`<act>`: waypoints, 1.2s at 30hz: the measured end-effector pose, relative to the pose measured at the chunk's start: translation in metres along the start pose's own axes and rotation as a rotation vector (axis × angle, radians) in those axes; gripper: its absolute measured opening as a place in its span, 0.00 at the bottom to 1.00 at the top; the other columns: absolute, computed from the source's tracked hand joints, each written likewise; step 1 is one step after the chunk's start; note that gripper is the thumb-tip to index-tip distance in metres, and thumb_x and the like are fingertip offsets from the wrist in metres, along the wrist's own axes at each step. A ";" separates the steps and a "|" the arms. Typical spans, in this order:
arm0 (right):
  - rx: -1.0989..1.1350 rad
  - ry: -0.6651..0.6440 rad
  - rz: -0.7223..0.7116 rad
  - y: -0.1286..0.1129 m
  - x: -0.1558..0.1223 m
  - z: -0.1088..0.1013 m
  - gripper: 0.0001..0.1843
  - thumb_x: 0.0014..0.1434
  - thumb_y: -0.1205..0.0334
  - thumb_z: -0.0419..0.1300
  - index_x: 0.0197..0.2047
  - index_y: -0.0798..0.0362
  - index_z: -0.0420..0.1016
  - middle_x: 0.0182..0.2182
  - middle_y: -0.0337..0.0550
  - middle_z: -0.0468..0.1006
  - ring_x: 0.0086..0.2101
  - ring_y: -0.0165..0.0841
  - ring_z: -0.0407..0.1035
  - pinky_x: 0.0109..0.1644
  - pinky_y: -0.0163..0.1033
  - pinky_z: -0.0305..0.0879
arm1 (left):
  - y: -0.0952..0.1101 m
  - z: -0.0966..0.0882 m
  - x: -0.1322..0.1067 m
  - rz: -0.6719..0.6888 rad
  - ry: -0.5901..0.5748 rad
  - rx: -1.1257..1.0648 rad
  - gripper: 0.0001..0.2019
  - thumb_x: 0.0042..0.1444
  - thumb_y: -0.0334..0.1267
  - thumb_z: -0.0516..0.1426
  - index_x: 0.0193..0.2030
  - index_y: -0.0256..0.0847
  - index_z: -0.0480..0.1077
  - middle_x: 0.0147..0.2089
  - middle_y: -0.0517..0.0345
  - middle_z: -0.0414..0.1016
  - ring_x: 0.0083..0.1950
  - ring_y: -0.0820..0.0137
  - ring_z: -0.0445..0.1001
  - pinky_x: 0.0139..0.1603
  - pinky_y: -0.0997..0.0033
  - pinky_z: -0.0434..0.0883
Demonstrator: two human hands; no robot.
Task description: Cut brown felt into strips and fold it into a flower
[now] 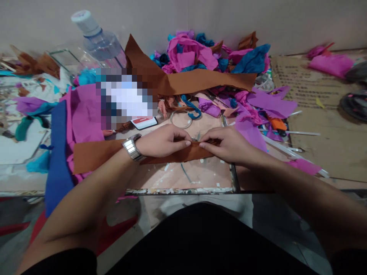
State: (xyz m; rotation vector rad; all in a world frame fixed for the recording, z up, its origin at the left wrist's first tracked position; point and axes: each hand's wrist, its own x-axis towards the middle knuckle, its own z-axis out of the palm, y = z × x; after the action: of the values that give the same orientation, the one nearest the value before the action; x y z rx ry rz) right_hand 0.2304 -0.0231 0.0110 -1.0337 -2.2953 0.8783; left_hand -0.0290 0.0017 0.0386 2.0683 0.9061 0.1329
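Observation:
A long brown paper strip (94,154) lies across the pink work board (200,177) in front of me. My left hand (162,140), with a silver watch on its wrist, pinches the strip near its middle. My right hand (228,145) pinches the same strip just to the right, fingertips nearly touching those of the left. Both hands are closed on the paper, folding or rolling its edge.
Crumpled pink, purple, blue and brown crepe paper (200,57) is heaped at the back. A plastic water bottle (100,40) lies at the back left. A wire ring (181,119), thin sticks (301,133), blue paper (59,152) and cardboard (323,122) surround the board.

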 end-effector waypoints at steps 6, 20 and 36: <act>-0.008 -0.076 0.072 0.005 -0.001 -0.011 0.08 0.64 0.61 0.63 0.39 0.52 0.84 0.34 0.41 0.85 0.31 0.33 0.75 0.36 0.37 0.63 | -0.005 -0.010 -0.001 -0.048 0.097 0.130 0.14 0.64 0.44 0.56 0.43 0.39 0.80 0.36 0.59 0.81 0.35 0.70 0.74 0.39 0.72 0.65; -0.044 -0.039 -0.027 -0.004 0.001 0.002 0.09 0.66 0.63 0.61 0.43 0.52 0.85 0.37 0.43 0.86 0.36 0.35 0.78 0.42 0.38 0.67 | 0.011 0.009 0.001 -0.013 -0.007 0.100 0.14 0.65 0.45 0.56 0.41 0.39 0.80 0.30 0.61 0.75 0.30 0.73 0.67 0.34 0.74 0.61; -0.112 0.111 -0.255 -0.004 -0.002 0.007 0.09 0.67 0.63 0.61 0.47 0.48 0.82 0.39 0.43 0.86 0.39 0.37 0.78 0.51 0.46 0.68 | 0.000 0.004 0.003 -0.042 -0.058 -0.192 0.13 0.62 0.43 0.58 0.45 0.38 0.80 0.38 0.60 0.79 0.36 0.72 0.71 0.41 0.74 0.67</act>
State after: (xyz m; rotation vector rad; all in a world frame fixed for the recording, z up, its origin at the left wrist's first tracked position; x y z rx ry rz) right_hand 0.2256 -0.0290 0.0086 -0.7896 -2.3377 0.5816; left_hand -0.0252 0.0007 0.0349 1.8651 0.8663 0.1318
